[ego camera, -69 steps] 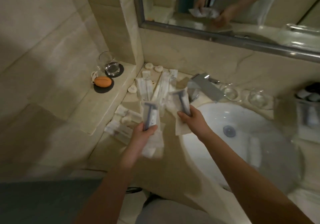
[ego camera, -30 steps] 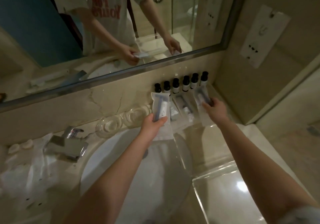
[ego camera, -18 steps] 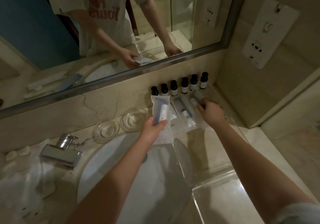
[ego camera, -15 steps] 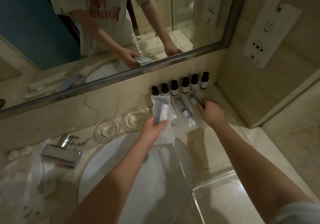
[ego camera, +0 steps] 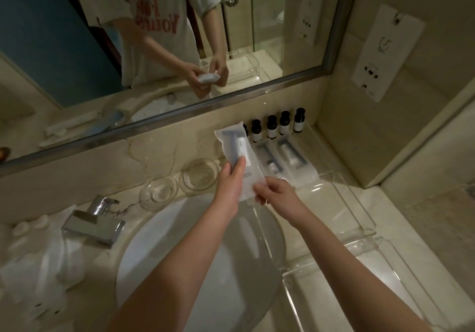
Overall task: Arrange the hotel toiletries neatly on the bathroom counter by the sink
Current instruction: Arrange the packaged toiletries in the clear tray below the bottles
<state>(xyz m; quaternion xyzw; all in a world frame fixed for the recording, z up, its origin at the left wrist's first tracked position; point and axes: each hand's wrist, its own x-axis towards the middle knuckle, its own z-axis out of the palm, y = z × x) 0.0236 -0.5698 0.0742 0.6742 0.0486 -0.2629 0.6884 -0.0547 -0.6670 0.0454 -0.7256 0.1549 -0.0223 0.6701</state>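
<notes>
On my feed the mirror (ego camera: 51, 35) fills the top of the view, and under it the pale marble surface (ego camera: 401, 216) runs left to right. The round white sink basin (ego camera: 180, 241) is set into it below centre. To the right of the basin I see a clear acrylic tray (ego camera: 354, 203), with a second clear piece nearer the camera. A white wall panel (ego camera: 385, 53) with dark sockets hangs on the right-hand wall. A loose heap of white wrappers (ego camera: 43, 267) lies at far left, too blurred for me to sort out. The chrome faucet (ego camera: 92, 226) stands at the basin's left rim, and two shallow glass dishes (ego camera: 158, 194) sit side by side behind the basin.

Both hands meet over the basin's back rim. The left hand (ego camera: 231, 187) grips a white razor packet (ego camera: 239, 151) round its middle, thumb across the front, and holds it upright and off the surface. The right hand (ego camera: 275, 192) pinches the packet's lower right corner between thumb and fingers.

Just right of the held packet, two more sealed packets (ego camera: 282, 162) lie flat and parallel on the surface. Behind them a row of small dark bottles (ego camera: 272, 127) stands against the backsplash. The top of the held packet covers the left end of that row.
</notes>
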